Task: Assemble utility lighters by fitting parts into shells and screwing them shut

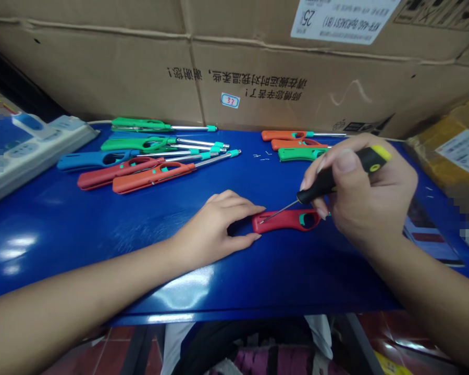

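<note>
A red lighter handle (285, 221) lies flat on the blue table (101, 229), near its middle. My left hand (219, 226) pinches the handle's left end between thumb and fingers. My right hand (363, 192) is closed around a screwdriver (336, 174) with a black and yellow grip. The screwdriver's thin metal tip touches the left part of the red handle. The handle's right end is partly hidden behind my right fingers.
Several finished long-nozzle lighters (156, 156) in green, blue, red and orange lie at the back left. Three more handles (297, 146) lie at the back centre beside tiny screws (262, 155). A white power strip (31, 146) sits left; cardboard boxes (234, 57) stand behind.
</note>
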The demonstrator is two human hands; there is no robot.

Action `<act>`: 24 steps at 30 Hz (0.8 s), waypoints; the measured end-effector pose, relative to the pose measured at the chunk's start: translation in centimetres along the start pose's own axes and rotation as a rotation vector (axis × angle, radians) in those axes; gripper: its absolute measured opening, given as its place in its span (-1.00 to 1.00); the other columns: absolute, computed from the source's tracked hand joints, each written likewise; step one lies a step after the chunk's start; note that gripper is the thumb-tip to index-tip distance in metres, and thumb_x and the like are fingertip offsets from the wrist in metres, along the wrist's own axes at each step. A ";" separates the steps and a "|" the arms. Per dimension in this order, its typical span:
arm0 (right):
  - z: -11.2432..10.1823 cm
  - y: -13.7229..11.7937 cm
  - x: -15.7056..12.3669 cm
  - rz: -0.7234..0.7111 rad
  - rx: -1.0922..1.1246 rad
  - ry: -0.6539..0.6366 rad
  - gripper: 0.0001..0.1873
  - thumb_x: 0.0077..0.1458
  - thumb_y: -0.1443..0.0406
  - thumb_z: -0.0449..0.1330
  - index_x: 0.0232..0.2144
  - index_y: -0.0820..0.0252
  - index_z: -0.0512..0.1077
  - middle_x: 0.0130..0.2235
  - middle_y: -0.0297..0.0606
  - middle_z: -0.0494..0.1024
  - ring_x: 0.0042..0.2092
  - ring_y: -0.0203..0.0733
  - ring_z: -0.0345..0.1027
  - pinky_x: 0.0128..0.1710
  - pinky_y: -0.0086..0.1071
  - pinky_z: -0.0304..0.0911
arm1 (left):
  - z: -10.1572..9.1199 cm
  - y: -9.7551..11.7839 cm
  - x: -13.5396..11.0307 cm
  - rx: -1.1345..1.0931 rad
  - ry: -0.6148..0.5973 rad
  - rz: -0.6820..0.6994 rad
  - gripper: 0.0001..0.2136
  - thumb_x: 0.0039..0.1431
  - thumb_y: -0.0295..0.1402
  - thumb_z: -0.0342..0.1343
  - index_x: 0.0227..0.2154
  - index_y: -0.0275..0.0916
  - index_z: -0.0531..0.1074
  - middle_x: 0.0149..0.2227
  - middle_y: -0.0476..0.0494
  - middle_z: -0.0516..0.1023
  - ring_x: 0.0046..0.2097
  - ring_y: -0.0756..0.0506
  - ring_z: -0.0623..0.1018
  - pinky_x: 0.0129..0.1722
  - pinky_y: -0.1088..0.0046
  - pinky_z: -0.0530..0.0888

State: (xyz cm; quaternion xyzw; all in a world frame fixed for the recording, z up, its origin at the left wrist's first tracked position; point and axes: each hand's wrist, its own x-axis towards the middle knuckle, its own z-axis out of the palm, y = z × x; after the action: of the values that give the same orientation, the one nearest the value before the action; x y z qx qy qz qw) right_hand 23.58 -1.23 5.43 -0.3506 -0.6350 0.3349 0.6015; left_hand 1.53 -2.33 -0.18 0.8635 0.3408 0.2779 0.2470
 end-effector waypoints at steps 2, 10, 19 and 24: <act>0.1 0.1 -0.1 -0.023 -0.006 -0.006 -0.78 0.26 0.18 0.28 -0.40 0.13 0.46 -0.48 -0.36 0.57 -0.69 -0.40 0.23 -0.75 -0.41 0.07 | 0.0 0.0 0.0 -0.002 -0.005 0.006 -0.63 0.23 -0.28 0.30 0.09 -0.17 0.52 0.00 -0.16 0.64 0.01 -0.18 0.56 0.06 0.21 0.43; 0.0 0.1 -0.2 -0.057 -0.036 -0.038 -0.78 0.25 0.16 0.29 -0.39 0.13 0.46 -0.49 -0.35 0.57 -0.65 -0.38 0.27 -0.71 -0.41 0.11 | -0.1 -0.1 0.1 0.003 -0.017 0.017 -0.67 0.23 -0.27 0.31 0.04 -0.16 0.54 0.00 -0.13 0.65 -0.01 -0.17 0.55 0.05 0.21 0.41; 0.1 0.1 -0.5 -0.056 -0.067 -0.052 -0.79 0.25 0.14 0.29 -0.37 0.11 0.46 -0.48 -0.37 0.57 -0.61 -0.35 0.27 -0.63 -0.38 0.19 | -0.1 0.0 0.0 -0.011 -0.026 0.012 -0.69 0.24 -0.28 0.31 0.03 -0.16 0.53 0.01 -0.11 0.65 -0.01 -0.17 0.55 0.05 0.23 0.39; 0.0 0.1 -0.5 -0.067 -0.062 -0.073 -0.77 0.25 0.13 0.29 -0.37 0.12 0.46 -0.47 -0.36 0.57 -0.60 -0.35 0.28 -0.60 -0.36 0.23 | -0.1 -0.1 0.0 -0.014 -0.025 0.019 -0.69 0.23 -0.29 0.32 0.02 -0.18 0.54 0.00 -0.10 0.66 -0.02 -0.16 0.54 0.05 0.24 0.39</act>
State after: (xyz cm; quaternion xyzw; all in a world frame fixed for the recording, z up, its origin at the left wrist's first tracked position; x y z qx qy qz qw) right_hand 23.63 -1.65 5.07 -0.3349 -0.6781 0.3072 0.5776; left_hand 1.43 -2.26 -0.13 0.8684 0.3273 0.2720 0.2547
